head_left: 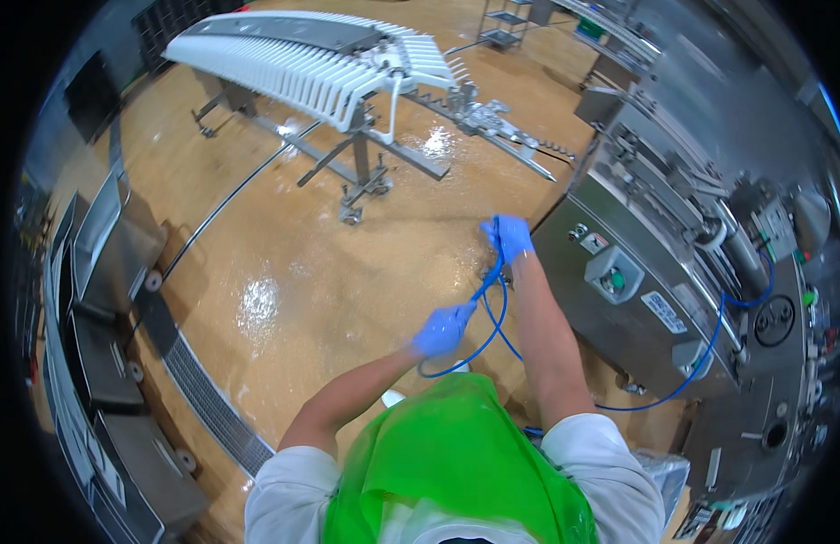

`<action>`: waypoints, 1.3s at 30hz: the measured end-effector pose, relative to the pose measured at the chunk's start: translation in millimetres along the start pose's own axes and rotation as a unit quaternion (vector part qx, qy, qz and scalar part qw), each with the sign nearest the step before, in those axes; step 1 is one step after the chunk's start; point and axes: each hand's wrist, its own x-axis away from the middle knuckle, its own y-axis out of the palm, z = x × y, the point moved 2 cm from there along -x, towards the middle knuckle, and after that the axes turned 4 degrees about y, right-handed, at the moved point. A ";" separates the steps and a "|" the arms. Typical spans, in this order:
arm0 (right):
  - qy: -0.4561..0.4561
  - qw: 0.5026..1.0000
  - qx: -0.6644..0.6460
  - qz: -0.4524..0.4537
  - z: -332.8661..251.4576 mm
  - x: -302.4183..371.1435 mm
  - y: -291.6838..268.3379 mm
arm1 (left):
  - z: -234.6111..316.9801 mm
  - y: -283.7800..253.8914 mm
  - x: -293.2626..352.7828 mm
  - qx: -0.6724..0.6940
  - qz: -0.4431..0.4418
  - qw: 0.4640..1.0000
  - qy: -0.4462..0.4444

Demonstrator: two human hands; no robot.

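Note:
Both my hands wear blue gloves and grip a thin blue hose (503, 313) in front of my green apron. My right hand (511, 238) is closed around its upper part, farther out over the floor. Closer to my body and lower, my left hand (443, 330) is closed on the same hose. Between and below the hands, the hose hangs in loose loops. Another length of blue hose (683, 390) curves up along the steel machine (583, 299) on the right; where it joins the part in my hands is hidden.
Beyond my hands stands a wheeled steel frame (361, 159) carrying a white slatted conveyor (293, 68). Steel tub carts (116, 249) line the left, beside a floor drain grate (207, 394). The tan floor (302, 263) shines wet in places. A small shelf rack (503, 23) stands far back.

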 end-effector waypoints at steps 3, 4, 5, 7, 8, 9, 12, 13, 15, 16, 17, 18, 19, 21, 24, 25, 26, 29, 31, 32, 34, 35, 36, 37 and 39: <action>-0.061 0.997 0.017 0.044 -94.6 3.8 -0.7 | 68.4 -18.3 -42.5 0.129 0.033 0.991 0.000; -0.073 0.993 0.078 0.051 -126.7 9.2 -0.7 | 81.2 -14.7 -53.6 0.159 0.026 0.985 0.056; -0.070 0.990 0.119 0.016 -152.9 12.0 2.5 | 89.3 -12.4 -63.0 0.187 0.021 0.976 0.108; -0.068 0.975 0.206 -0.048 -196.6 16.1 2.2 | 104.0 -11.2 -82.8 0.211 0.027 0.949 0.233; -0.076 0.974 0.211 -0.034 -207.1 17.6 3.4 | 110.8 -10.1 -90.5 0.206 0.037 0.931 0.299; -0.085 0.972 0.217 -0.020 -216.4 18.5 8.9 | 116.6 -10.7 -97.6 0.202 0.046 0.908 0.366; -0.127 0.932 0.340 0.001 -234.4 29.9 24.9 | 145.6 -52.2 -101.9 0.319 -0.127 0.936 0.084; -0.149 0.904 0.399 -0.014 -238.5 45.2 50.6 | 121.9 -70.3 -115.8 0.387 -0.106 0.916 0.034; -0.160 0.885 0.438 -0.011 -245.6 75.9 58.9 | 101.8 -97.1 -148.3 0.526 -0.046 0.849 -0.016; -0.294 0.789 0.538 0.021 -233.9 55.6 43.9 | 115.1 -104.6 -168.7 0.594 -0.013 0.804 -0.014; -0.409 0.662 0.626 0.052 -217.9 31.8 27.9 | 137.1 -108.3 -187.0 0.637 0.018 0.770 0.012; -0.290 0.757 0.586 -0.022 -213.9 67.7 42.9 | 133.5 -126.2 -194.6 0.678 0.081 0.730 0.030; -0.164 0.825 0.533 -0.093 -216.6 114.6 56.0 | 100.8 -143.8 -217.3 0.663 0.039 0.745 0.065; -0.286 0.805 0.519 -0.021 -213.4 108.3 54.7 | 54.8 -168.0 -273.0 0.634 0.047 0.765 0.106; -0.375 0.790 0.483 0.043 -227.7 89.4 40.0 | 10.8 -196.9 -331.9 0.607 0.169 0.773 0.073; -0.376 0.788 0.485 0.038 -226.5 81.2 26.4 | 5.2 -198.6 -345.4 0.608 0.167 0.775 0.044; -0.379 0.787 0.486 0.030 -225.8 74.6 14.2 | -1.0 -197.7 -356.1 0.608 0.169 0.775 0.017; -0.388 0.805 0.444 0.058 -235.7 50.1 -35.7 | 24.3 -171.3 -386.1 0.491 0.339 0.788 -0.154; -0.266 0.857 0.432 -0.092 -242.1 63.2 -34.0 | 0.9 -190.7 -393.4 0.563 0.324 0.760 -0.025; -0.195 0.870 0.426 -0.152 -240.6 62.4 -40.1 | 5.8 -189.3 -402.8 0.597 0.296 0.744 0.039; -0.329 0.842 0.417 -0.092 -223.8 34.6 -41.1 | 15.4 -182.7 -409.6 0.603 0.229 0.761 0.074; -0.396 0.817 0.414 -0.067 -222.2 27.4 -37.8 | 14.9 -180.7 -410.8 0.613 0.225 0.754 0.077; -0.409 0.810 0.412 -0.079 -221.5 20.3 -33.8 | 14.0 -179.1 -411.0 0.623 0.225 0.745 0.076; -0.419 0.806 0.408 -0.095 -220.5 19.8 -26.0 | 7.4 -179.1 -405.1 0.630 0.229 0.738 0.073; -0.418 0.820 0.378 -0.097 -228.4 15.1 -15.0 | -6.1 -187.9 -390.8 0.640 0.244 0.726 0.061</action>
